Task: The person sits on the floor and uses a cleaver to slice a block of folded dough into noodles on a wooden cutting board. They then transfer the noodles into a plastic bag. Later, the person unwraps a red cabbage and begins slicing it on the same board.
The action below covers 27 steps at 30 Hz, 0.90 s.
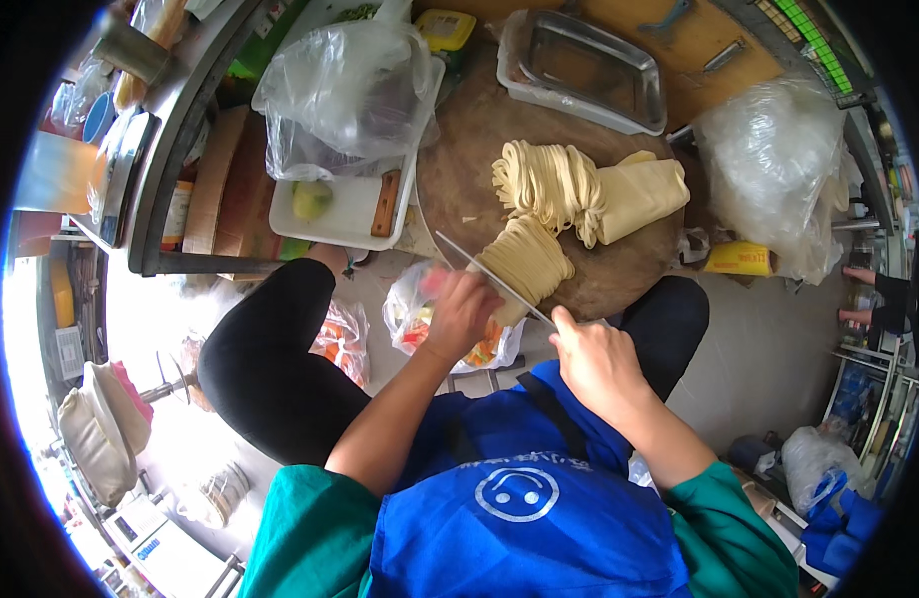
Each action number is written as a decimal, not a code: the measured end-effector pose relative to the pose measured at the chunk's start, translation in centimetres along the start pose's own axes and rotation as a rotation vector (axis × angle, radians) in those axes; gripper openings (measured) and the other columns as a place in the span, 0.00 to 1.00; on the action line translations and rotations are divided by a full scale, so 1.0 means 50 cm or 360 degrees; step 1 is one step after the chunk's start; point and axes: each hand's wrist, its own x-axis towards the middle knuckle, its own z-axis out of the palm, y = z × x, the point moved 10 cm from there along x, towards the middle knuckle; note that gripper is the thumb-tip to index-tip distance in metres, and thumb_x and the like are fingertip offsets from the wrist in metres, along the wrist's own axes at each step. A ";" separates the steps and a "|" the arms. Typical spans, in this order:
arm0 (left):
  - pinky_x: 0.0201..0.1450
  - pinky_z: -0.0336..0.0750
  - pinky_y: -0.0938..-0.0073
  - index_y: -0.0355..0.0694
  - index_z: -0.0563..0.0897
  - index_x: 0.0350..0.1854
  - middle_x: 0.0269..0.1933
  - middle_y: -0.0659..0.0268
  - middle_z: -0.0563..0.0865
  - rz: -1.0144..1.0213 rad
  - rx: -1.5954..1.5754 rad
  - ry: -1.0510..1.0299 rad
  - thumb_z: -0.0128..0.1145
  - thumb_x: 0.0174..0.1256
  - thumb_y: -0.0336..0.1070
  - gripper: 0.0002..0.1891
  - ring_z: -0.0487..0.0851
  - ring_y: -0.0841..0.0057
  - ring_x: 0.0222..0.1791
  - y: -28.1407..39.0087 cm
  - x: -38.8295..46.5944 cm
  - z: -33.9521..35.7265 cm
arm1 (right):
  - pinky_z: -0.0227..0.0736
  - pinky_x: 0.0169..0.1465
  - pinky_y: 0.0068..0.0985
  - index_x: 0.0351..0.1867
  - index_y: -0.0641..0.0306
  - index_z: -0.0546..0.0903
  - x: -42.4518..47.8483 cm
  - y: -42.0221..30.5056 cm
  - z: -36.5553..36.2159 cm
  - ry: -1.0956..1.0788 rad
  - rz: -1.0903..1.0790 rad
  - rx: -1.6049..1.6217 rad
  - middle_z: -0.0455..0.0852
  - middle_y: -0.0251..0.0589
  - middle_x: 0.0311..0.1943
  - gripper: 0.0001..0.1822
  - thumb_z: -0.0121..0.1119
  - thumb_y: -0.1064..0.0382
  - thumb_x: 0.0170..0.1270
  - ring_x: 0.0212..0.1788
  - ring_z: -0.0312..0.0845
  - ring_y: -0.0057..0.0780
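Note:
My right hand (598,355) is closed around the handle of a knife, whose thin blade (497,280) lies across a folded stack of dough sheet cut into strips (530,258). On the near side of the blade, my left hand (463,310) rests with bent fingers at the uncut end of that stack; whether it grips the dough cannot be told. Behind, on the round wooden board (459,149), a heap of cut noodles (545,179) touches a folded, uncut dough sheet (646,198).
A white tray (340,232) holds plastic bags, a green fruit or vegetable and a wooden-handled tool (386,203). A plastic container with a metal tray (586,71) stands at the board's far edge. Filled bags (418,295) lie below, between my knees. A large plastic bag (773,157) is at the right.

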 end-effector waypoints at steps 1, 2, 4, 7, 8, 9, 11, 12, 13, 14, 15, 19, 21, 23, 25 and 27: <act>0.52 0.75 0.60 0.40 0.85 0.35 0.44 0.63 0.83 -0.0010 -0.0001 -0.0005 0.72 0.52 0.29 0.09 0.81 0.60 0.47 0.000 0.001 0.000 | 0.82 0.34 0.47 0.55 0.65 0.78 0.009 -0.001 0.014 -0.0022 0.0022 -0.0010 0.89 0.55 0.26 0.15 0.59 0.64 0.69 0.30 0.89 0.54; 0.52 0.75 0.60 0.40 0.85 0.35 0.45 0.63 0.83 -0.0019 -0.0001 -0.0010 0.72 0.52 0.29 0.09 0.81 0.60 0.47 0.000 0.002 0.000 | 0.82 0.34 0.47 0.56 0.65 0.78 0.021 0.003 0.036 -0.0001 0.0034 0.0000 0.89 0.55 0.26 0.16 0.60 0.63 0.69 0.30 0.88 0.54; 0.51 0.75 0.59 0.40 0.85 0.36 0.45 0.62 0.83 -0.0005 0.0018 -0.0040 0.72 0.53 0.29 0.10 0.81 0.59 0.47 0.001 0.007 0.001 | 0.82 0.34 0.47 0.59 0.65 0.78 0.054 0.018 0.079 0.0082 0.0039 0.0016 0.88 0.56 0.25 0.19 0.61 0.61 0.70 0.29 0.88 0.54; 0.51 0.75 0.59 0.40 0.85 0.37 0.45 0.61 0.83 -0.0026 0.0000 -0.0050 0.72 0.54 0.29 0.10 0.81 0.58 0.47 0.003 0.004 -0.002 | 0.81 0.32 0.47 0.59 0.66 0.78 0.055 0.045 0.073 0.0228 0.0018 0.0117 0.87 0.56 0.23 0.19 0.62 0.59 0.71 0.27 0.87 0.55; 0.52 0.76 0.59 0.39 0.85 0.38 0.46 0.60 0.83 -0.0017 0.0022 -0.0040 0.72 0.55 0.28 0.10 0.81 0.58 0.47 0.009 0.001 -0.008 | 0.80 0.33 0.50 0.55 0.65 0.81 0.047 0.055 0.067 0.0329 0.0068 0.0231 0.85 0.58 0.22 0.18 0.64 0.57 0.70 0.27 0.85 0.59; 0.52 0.76 0.59 0.39 0.85 0.38 0.46 0.60 0.82 -0.0006 0.0030 -0.0033 0.72 0.56 0.28 0.10 0.81 0.58 0.48 0.012 0.000 -0.011 | 0.80 0.33 0.50 0.55 0.65 0.81 0.041 0.048 0.058 0.0319 0.0053 0.0224 0.85 0.58 0.22 0.18 0.64 0.57 0.70 0.27 0.85 0.59; 0.53 0.76 0.59 0.39 0.85 0.39 0.46 0.60 0.82 0.0016 0.0041 -0.0025 0.71 0.56 0.28 0.10 0.81 0.57 0.48 0.016 0.003 -0.016 | 0.79 0.32 0.50 0.54 0.64 0.80 0.027 0.036 0.029 0.0297 0.0030 0.0213 0.85 0.58 0.21 0.16 0.64 0.58 0.71 0.28 0.85 0.59; 0.54 0.76 0.58 0.39 0.85 0.39 0.46 0.60 0.82 0.0039 0.0064 -0.0032 0.71 0.57 0.28 0.10 0.81 0.57 0.48 0.018 -0.002 -0.017 | 0.79 0.32 0.50 0.53 0.64 0.80 0.018 0.023 0.017 0.0215 0.0021 0.0176 0.85 0.58 0.21 0.16 0.64 0.58 0.71 0.28 0.85 0.59; 0.54 0.76 0.58 0.38 0.84 0.39 0.46 0.60 0.82 0.0068 0.0083 -0.0035 0.71 0.57 0.28 0.10 0.81 0.57 0.48 0.017 -0.002 -0.016 | 0.79 0.32 0.50 0.53 0.64 0.79 0.009 0.009 -0.003 0.0138 0.0014 0.0133 0.84 0.58 0.21 0.15 0.63 0.58 0.71 0.28 0.85 0.59; 0.54 0.76 0.58 0.38 0.84 0.39 0.46 0.60 0.82 0.0095 0.0102 -0.0037 0.71 0.57 0.28 0.10 0.81 0.57 0.48 0.017 -0.004 -0.016 | 0.79 0.32 0.51 0.52 0.64 0.79 0.003 -0.002 -0.014 0.0060 0.0005 0.0090 0.84 0.58 0.21 0.15 0.63 0.59 0.71 0.28 0.85 0.59; 0.54 0.76 0.58 0.38 0.84 0.39 0.46 0.60 0.82 0.0080 0.0086 -0.0036 0.71 0.57 0.28 0.10 0.81 0.57 0.48 0.015 -0.004 -0.014 | 0.79 0.32 0.50 0.52 0.64 0.79 -0.004 -0.007 -0.024 0.0048 -0.0006 0.0053 0.85 0.56 0.21 0.14 0.62 0.60 0.71 0.28 0.86 0.57; 0.54 0.76 0.58 0.38 0.84 0.38 0.46 0.59 0.82 0.0024 0.0036 -0.0026 0.70 0.56 0.26 0.09 0.81 0.56 0.49 0.011 -0.005 -0.007 | 0.80 0.31 0.48 0.52 0.65 0.78 -0.009 -0.008 -0.015 -0.0026 0.0021 -0.0004 0.86 0.54 0.23 0.12 0.60 0.63 0.72 0.29 0.88 0.54; 0.54 0.76 0.58 0.37 0.84 0.38 0.46 0.59 0.82 0.0006 0.0027 -0.0017 0.70 0.56 0.26 0.09 0.81 0.55 0.49 0.006 -0.003 -0.007 | 0.80 0.32 0.48 0.52 0.65 0.78 0.005 -0.006 0.013 -0.0013 0.0063 0.0019 0.87 0.54 0.23 0.12 0.59 0.63 0.72 0.30 0.88 0.54; 0.54 0.76 0.58 0.37 0.84 0.38 0.46 0.59 0.83 0.0000 0.0024 -0.0003 0.70 0.55 0.26 0.10 0.80 0.55 0.49 0.004 0.002 -0.012 | 0.80 0.33 0.49 0.52 0.65 0.78 0.029 0.003 0.064 0.0067 0.0099 0.0041 0.87 0.54 0.23 0.12 0.59 0.63 0.72 0.30 0.88 0.56; 0.55 0.76 0.58 0.37 0.84 0.41 0.48 0.58 0.82 0.0022 0.0066 -0.0033 0.70 0.55 0.27 0.12 0.80 0.55 0.50 0.004 -0.001 -0.012 | 0.79 0.35 0.52 0.53 0.65 0.78 0.046 0.009 0.081 0.0151 0.0091 0.0162 0.85 0.59 0.22 0.15 0.63 0.60 0.71 0.29 0.85 0.61; 0.56 0.76 0.58 0.37 0.84 0.42 0.48 0.58 0.82 0.0048 0.0111 -0.0022 0.71 0.55 0.28 0.12 0.80 0.55 0.51 0.012 -0.002 -0.015 | 0.79 0.35 0.52 0.53 0.65 0.78 0.050 0.016 0.080 0.0177 0.0079 0.0205 0.86 0.59 0.23 0.15 0.63 0.60 0.71 0.29 0.85 0.61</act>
